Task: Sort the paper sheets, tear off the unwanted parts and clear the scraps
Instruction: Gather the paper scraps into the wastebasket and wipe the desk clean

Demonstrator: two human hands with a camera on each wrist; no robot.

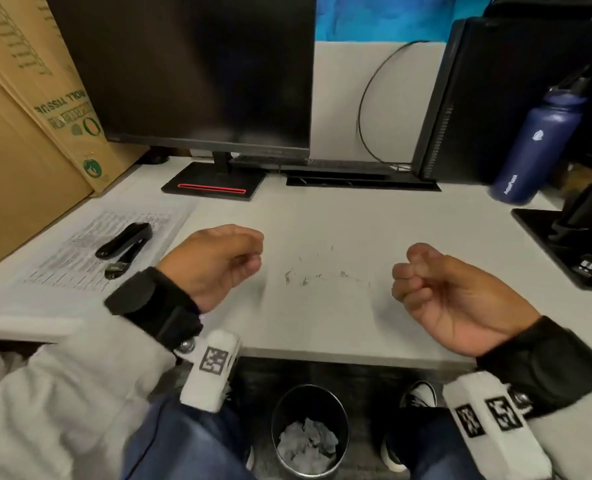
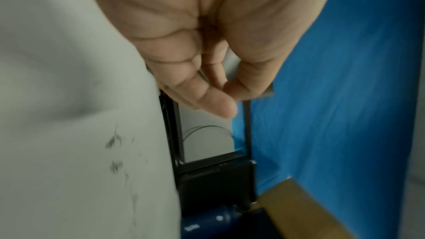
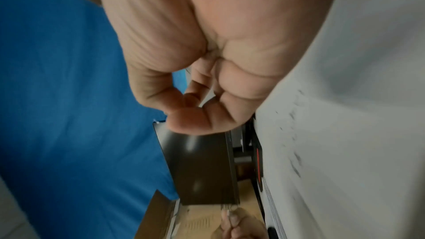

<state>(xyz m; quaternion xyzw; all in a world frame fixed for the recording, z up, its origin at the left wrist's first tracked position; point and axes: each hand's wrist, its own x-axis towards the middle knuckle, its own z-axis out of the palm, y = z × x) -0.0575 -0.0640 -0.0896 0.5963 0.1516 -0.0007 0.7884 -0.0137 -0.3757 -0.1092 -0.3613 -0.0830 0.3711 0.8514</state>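
Both hands — left hand and right hand — hover over the white surface, each grip curled on nothing. Printed paper sheets lie at its left edge; crumpled scraps fill the black bin below — apparently clearing done, with sorting next.
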